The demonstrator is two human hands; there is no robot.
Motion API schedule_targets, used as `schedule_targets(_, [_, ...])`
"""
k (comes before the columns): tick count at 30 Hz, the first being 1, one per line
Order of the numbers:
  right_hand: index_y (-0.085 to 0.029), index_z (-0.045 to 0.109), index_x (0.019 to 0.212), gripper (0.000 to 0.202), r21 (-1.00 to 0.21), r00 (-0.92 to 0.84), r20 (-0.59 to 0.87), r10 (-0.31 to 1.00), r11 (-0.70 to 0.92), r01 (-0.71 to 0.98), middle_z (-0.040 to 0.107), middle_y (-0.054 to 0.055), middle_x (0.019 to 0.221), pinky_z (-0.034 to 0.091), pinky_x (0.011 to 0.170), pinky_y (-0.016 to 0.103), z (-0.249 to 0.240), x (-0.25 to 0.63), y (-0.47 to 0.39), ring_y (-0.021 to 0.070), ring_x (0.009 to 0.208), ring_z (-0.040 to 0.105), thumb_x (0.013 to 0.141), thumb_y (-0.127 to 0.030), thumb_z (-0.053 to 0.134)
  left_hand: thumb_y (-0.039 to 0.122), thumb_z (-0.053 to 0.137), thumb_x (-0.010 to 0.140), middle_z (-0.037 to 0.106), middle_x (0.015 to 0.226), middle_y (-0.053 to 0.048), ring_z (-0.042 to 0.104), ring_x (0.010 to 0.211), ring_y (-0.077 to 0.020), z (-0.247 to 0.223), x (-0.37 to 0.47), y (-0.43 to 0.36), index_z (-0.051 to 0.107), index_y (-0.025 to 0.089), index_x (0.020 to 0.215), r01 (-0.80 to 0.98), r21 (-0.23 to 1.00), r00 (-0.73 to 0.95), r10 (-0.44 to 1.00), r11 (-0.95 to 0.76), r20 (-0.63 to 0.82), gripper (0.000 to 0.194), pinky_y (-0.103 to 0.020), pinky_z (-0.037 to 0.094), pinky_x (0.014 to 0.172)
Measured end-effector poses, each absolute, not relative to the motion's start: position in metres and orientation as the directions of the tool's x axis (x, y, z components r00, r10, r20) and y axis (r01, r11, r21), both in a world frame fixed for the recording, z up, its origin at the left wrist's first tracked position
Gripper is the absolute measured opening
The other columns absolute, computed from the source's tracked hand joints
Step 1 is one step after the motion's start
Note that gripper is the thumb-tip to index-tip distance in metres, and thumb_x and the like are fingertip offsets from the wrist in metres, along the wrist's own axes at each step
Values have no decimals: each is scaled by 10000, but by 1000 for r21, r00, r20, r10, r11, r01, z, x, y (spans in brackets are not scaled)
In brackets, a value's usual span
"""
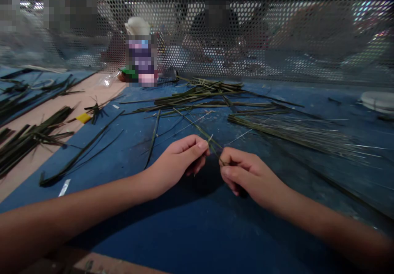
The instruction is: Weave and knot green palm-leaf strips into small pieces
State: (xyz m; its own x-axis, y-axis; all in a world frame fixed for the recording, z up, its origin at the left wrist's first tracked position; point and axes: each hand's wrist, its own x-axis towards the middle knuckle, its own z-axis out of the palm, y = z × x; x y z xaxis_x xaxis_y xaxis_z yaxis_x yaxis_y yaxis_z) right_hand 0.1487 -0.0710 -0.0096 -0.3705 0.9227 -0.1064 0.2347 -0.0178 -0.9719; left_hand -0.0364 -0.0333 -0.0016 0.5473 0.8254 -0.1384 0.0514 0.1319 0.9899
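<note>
My left hand [181, 155] is closed in a pinch at the middle of the blue work surface [172, 224]. Between its thumb and forefinger is a thin pale wire [211, 137], its tip poking out at the top. Just to the right, my right hand [246, 173] pinches the near end of a narrow green strip [197, 127]. That strip slants away to the upper left, passing behind my left fingertips. The hands are close together but apart. Fingers hide where strip and wire meet, so I cannot tell whether they are joined.
Long dark green strips [197, 97] lie heaped at the back. A bundle with thin wires [277, 133] spreads to the right. More strips [40, 136] lie left, near a yellow piece [83, 118]. A perforated metal screen [261, 40] stands behind; a white lid [377, 101] sits far right.
</note>
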Motion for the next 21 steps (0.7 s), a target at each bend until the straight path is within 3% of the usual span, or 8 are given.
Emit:
schedule_targets(3, [-210,492,830,46,-987,-344,-138,929,-100,125,536,-27,687,372,425,202,-9,151,-66,111,573,530,836,-255,484,377,466,932,454,558,70,384,477,-30,-1,-37,-33,490,150,763,61,990,534,833,129,-141,284,-143,297,437])
schedule_targets(6, [-214,530,1000,225,-989,-351,-137,927,-110,96,566,3,810,395,410,205,-8,150,-65,136,657,575,846,-377,546,382,459,936,456,547,70,385,473,-28,-1,-37,-34,486,149,746,89,990,552,822,107,-138,302,-143,300,441])
schedule_targets(8, [-210,551,960,221,-984,-369,-136,920,-83,155,579,-2,792,413,454,204,-8,148,-68,119,649,567,862,-408,558,379,468,932,453,538,75,384,469,-28,-2,-37,-35,493,151,752,112,990,559,818,89,-136,291,-141,296,435])
schedule_targets(12, [-201,562,827,128,-953,-351,-89,932,23,301,605,-19,739,426,552,202,-8,144,-72,85,633,547,897,-308,545,405,497,914,483,556,74,409,481,-35,-4,-37,-35,514,160,782,180,983,529,838,44,-135,279,-143,312,432])
schedule_targets(17, [-195,555,865,147,-980,-231,-82,970,-36,197,622,-16,730,416,494,210,-6,146,-65,85,558,549,913,-325,507,419,481,918,554,621,51,481,527,-55,-5,-39,-35,540,164,820,230,973,541,833,-13,-117,279,-168,383,484])
schedule_targets(21, [-199,556,860,152,-990,-154,-36,987,-14,140,510,-62,603,382,464,200,-7,146,-60,66,481,471,912,-334,509,431,467,923,571,633,43,492,554,-64,-7,-40,-38,548,170,837,233,970,600,796,-71,-86,286,-179,400,517])
